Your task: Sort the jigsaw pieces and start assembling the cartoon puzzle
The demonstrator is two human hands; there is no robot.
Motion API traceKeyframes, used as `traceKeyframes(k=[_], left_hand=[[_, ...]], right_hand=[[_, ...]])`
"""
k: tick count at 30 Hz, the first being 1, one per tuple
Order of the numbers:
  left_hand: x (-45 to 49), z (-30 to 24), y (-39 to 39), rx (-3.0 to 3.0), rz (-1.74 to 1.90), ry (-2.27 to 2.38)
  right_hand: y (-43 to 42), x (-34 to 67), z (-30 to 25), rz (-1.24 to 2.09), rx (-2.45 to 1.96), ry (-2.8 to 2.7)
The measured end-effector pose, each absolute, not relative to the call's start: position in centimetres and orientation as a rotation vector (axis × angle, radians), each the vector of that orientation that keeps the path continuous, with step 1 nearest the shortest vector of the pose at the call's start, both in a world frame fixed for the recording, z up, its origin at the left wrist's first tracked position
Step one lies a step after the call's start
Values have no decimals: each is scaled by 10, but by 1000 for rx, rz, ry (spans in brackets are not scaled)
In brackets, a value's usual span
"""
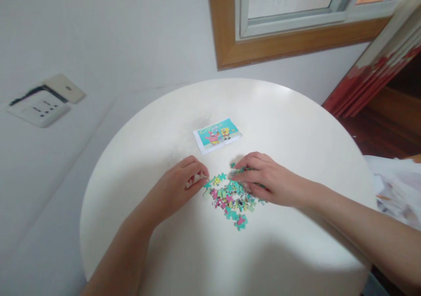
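Observation:
A small heap of teal, pink and yellow jigsaw pieces (230, 199) lies near the middle of a round white table (296, 125). My left hand (179, 186) rests at the heap's left edge, fingers curled in a pinch on a small puzzle piece. My right hand (265, 180) lies on the heap's right side, fingers curled over several pieces and pressing on them. A small printed reference picture (217, 134) with cartoon figures lies flat just beyond the heap.
A white wall with a socket panel (42, 101) rises to the left. A wood-framed window (296, 19) is behind the table. Red and white curtain folds (378, 72) hang at the right. A patterned white cloth (394, 186) lies at the right edge.

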State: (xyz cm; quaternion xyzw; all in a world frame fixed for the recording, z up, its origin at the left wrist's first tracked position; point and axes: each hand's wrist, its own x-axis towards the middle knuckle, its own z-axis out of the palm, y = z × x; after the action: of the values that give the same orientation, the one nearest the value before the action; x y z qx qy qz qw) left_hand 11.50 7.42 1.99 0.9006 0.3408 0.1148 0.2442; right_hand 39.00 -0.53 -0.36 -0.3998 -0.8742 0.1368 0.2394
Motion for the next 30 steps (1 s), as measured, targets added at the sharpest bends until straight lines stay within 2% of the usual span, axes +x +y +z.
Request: traceKeyframes(k=[11,17,25,30], left_hand=[[114,26,67,2383,112,869],[117,23,66,2431,245,780],[119,17,61,2412,107,718],[118,20,62,2378,71,711]], right_hand=[[-4,391,-4,408,-1098,-2397],[-9,390,0,419,-1042,-2464],[-6,393,-5,354,-1198,-2435],[-7,391,-3,400,-1097,-2466]])
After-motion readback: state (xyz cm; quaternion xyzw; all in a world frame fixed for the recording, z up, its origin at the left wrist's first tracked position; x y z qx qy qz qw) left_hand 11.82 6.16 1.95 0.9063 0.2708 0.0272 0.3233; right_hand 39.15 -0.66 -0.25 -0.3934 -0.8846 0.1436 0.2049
